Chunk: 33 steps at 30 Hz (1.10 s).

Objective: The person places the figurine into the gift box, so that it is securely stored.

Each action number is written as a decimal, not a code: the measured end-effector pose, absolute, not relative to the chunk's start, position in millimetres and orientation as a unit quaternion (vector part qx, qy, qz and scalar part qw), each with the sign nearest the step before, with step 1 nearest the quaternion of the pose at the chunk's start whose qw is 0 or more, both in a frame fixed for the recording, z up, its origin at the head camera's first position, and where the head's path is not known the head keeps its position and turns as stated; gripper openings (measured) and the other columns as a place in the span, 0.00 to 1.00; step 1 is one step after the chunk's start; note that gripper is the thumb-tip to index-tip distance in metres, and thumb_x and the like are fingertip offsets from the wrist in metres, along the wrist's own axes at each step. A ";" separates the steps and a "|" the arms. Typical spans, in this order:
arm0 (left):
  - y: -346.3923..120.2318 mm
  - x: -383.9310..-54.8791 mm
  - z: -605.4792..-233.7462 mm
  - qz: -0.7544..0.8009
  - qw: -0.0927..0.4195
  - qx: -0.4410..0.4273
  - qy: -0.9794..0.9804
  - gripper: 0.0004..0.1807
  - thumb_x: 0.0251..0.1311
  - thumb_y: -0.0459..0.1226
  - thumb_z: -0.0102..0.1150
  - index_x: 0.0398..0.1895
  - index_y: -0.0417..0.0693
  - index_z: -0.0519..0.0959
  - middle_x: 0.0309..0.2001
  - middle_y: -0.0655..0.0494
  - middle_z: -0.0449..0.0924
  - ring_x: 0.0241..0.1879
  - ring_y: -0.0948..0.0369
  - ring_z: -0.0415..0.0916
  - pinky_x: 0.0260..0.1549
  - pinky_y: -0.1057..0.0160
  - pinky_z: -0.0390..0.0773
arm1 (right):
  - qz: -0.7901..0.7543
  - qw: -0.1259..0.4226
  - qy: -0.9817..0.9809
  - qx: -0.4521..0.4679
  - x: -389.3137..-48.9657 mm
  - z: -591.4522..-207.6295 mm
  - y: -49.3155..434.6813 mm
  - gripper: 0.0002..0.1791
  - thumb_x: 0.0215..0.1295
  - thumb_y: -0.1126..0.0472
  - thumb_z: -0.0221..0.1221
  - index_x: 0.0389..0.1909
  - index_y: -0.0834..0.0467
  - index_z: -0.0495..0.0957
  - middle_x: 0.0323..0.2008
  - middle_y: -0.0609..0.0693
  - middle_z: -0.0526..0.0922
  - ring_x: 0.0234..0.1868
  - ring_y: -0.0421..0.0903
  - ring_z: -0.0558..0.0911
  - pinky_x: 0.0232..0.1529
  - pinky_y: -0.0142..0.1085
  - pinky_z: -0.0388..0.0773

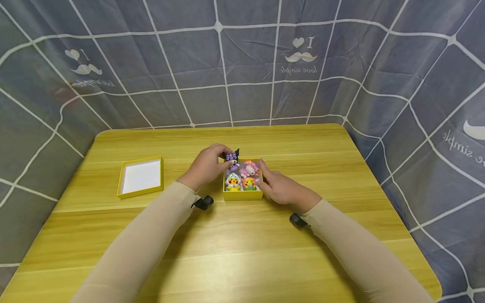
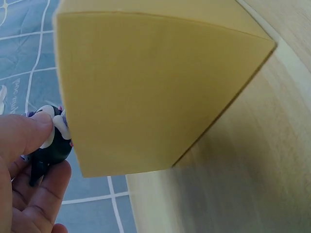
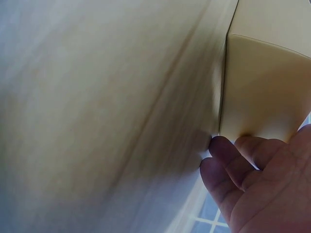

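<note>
**Left hand (image 1: 207,166) pinches a black-and-purple figurine (image 1: 232,160) at the back-left corner of a yellow box (image 1: 243,196)**

The step in hand appears to be handling this one figurine at its place in the box; whether it is going in or coming out, a single moment cannot tell. The left thumb presses its front, with fingers behind. It stands upright at the corner; whether its base touches the box floor is hidden.

The right hand (image 1: 280,187) rests against the right wall, fingers loosely bent and not visibly clamped, probably steadying the box. Inside lie a pink figurine (image 1: 251,168) at back right, a white-hooded yellow figurine (image 1: 233,182) at front left and a pink-hooded yellow figurine (image 1: 249,183) at front right. The yellow lid (image 1: 139,195) lies well apart on the left of the wooden table (image 1: 242,252).

The next move, in my judgement, calls for a light, upright pinch that spares the pointed ear and the neighbouring figurines, with the box kept still.
</note>
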State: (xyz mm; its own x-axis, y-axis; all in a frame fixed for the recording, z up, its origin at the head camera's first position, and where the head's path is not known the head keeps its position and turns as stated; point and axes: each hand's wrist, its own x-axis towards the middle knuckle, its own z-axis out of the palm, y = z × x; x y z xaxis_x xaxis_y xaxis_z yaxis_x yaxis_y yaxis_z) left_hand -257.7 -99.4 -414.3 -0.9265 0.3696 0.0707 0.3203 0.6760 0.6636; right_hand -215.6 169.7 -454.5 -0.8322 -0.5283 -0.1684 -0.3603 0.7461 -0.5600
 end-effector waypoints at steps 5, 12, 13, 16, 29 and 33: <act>-97.5 -257.1 -416.4 0.329 0.034 0.191 0.924 0.16 0.71 0.40 0.68 0.57 0.46 0.82 0.57 0.50 0.83 0.57 0.50 0.81 0.66 0.47 0.74 | -0.255 0.157 0.922 -0.244 -216.0 -455.3 169.9 0.46 0.86 0.44 0.41 0.85 0.61 0.26 0.84 0.63 0.49 0.83 0.62 0.58 0.81 0.56 0.57; -96.1 -256.5 -418.3 0.300 0.016 0.204 0.932 0.16 0.71 0.41 0.68 0.56 0.46 0.83 0.57 0.51 0.84 0.55 0.52 0.83 0.71 0.45 0.61 | -0.251 0.161 0.924 -0.237 -214.3 -453.4 169.8 0.46 0.86 0.44 0.42 0.85 0.60 0.27 0.84 0.63 0.49 0.83 0.62 0.58 0.81 0.55 0.56; -95.7 -256.3 -418.3 0.298 0.014 0.205 0.932 0.15 0.71 0.41 0.68 0.56 0.46 0.83 0.57 0.51 0.84 0.55 0.52 0.83 0.71 0.45 0.60 | -0.253 0.161 0.924 -0.238 -214.3 -453.5 169.8 0.46 0.86 0.44 0.42 0.85 0.60 0.27 0.84 0.63 0.49 0.83 0.62 0.58 0.81 0.55 0.56; -94.6 -255.4 -418.2 0.292 0.016 0.208 0.933 0.15 0.71 0.41 0.68 0.56 0.46 0.83 0.57 0.51 0.84 0.55 0.53 0.83 0.71 0.47 0.59 | -0.257 0.160 0.923 -0.238 -214.6 -454.1 169.9 0.46 0.86 0.43 0.42 0.85 0.60 0.27 0.84 0.63 0.49 0.83 0.62 0.58 0.81 0.55 0.56; -92.5 -258.5 -419.5 0.265 0.027 0.209 0.941 0.15 0.72 0.42 0.67 0.57 0.47 0.82 0.56 0.52 0.85 0.55 0.53 0.82 0.68 0.46 0.57 | -0.253 0.161 0.925 -0.232 -215.4 -454.6 169.7 0.46 0.85 0.42 0.42 0.85 0.59 0.27 0.85 0.61 0.49 0.83 0.62 0.58 0.81 0.55 0.56; -93.3 -259.2 -418.9 0.255 0.019 0.211 0.943 0.15 0.71 0.43 0.67 0.57 0.49 0.83 0.59 0.52 0.86 0.60 0.51 0.81 0.68 0.44 0.56 | -0.253 0.161 0.926 -0.230 -215.3 -454.3 169.6 0.46 0.85 0.42 0.42 0.85 0.59 0.27 0.85 0.61 0.50 0.83 0.63 0.58 0.81 0.55 0.56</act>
State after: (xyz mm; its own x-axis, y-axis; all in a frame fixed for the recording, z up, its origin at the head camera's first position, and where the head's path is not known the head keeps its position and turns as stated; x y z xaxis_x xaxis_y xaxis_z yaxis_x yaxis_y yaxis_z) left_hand -259.2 -93.3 -418.9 -0.9105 0.4073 0.0711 0.3875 0.7808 0.4902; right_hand -215.3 169.6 -454.3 -0.8420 -0.5078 -0.1821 -0.3449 0.7663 -0.5421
